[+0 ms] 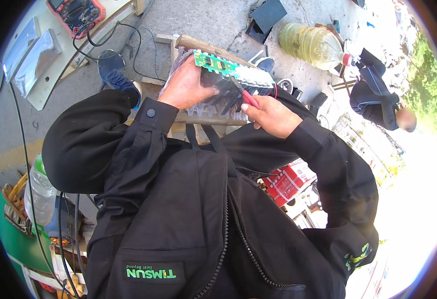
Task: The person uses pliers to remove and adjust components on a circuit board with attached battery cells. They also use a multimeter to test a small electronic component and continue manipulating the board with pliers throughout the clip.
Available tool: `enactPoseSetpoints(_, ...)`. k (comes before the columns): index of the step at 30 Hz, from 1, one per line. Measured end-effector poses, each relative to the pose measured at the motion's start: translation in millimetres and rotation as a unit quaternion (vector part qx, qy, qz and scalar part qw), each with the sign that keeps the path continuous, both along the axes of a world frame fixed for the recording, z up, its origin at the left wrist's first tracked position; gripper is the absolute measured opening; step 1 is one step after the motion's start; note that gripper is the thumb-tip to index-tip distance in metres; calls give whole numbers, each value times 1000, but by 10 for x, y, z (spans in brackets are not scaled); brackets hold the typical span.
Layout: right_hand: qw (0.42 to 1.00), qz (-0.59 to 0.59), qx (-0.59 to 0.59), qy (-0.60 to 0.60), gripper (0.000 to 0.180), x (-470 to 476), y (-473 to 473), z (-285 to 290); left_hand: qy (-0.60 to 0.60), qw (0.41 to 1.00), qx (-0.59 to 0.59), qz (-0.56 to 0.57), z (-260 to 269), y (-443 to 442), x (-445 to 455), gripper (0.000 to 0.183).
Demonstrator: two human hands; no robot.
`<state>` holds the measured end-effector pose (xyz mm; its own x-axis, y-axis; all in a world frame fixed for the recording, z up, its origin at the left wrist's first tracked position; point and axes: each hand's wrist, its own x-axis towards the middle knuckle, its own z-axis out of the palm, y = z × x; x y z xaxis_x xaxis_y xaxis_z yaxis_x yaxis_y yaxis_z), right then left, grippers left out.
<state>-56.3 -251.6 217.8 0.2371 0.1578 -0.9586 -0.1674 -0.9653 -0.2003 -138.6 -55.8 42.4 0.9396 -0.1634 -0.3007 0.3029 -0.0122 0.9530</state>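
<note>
My left hand (186, 84) grips the left end of a dark block that looks like a battery pack (218, 88), its thumb on the near side. Along the block's top edge runs a green circuit board (213, 64), washed out by glare towards its right end. In my right hand (272, 116) is a hand tool with a red handle (250, 99); its narrow metal tip touches or lies close to the board's near edge, and its exact kind cannot be told. The block rests over a low wooden stool (211, 119) covered with frayed greyish material.
A red multimeter (77, 15) with black leads lies on a pale board (50, 80) at upper left, near plastic-wrapped pieces (37, 61). A large bottle of yellowish liquid (310, 45) lies upper right. Another person (375, 99) sits farther right. Cables trail at left.
</note>
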Motion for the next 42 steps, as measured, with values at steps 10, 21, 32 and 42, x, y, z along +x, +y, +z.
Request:
enactPoseSetpoints(10, 992, -67, -72, 80, 38, 72, 115, 55, -7, 1000, 29, -7, 44, 24, 18, 73)
enactPoseSetpoints(21, 994, 9, -75, 76, 48, 159, 258, 157, -3, 1000, 14, -1, -13, -4, -12, 72)
enactPoseSetpoints(32, 975, -168, -101, 104, 41, 43, 255, 36, -19, 1000, 15, -1, -6, 5, 13, 71)
enactPoseSetpoints(42, 979, -134, -151, 21, 56, -130, 348, 9, -26, 998, 53, -24, 81, 36, 55, 62)
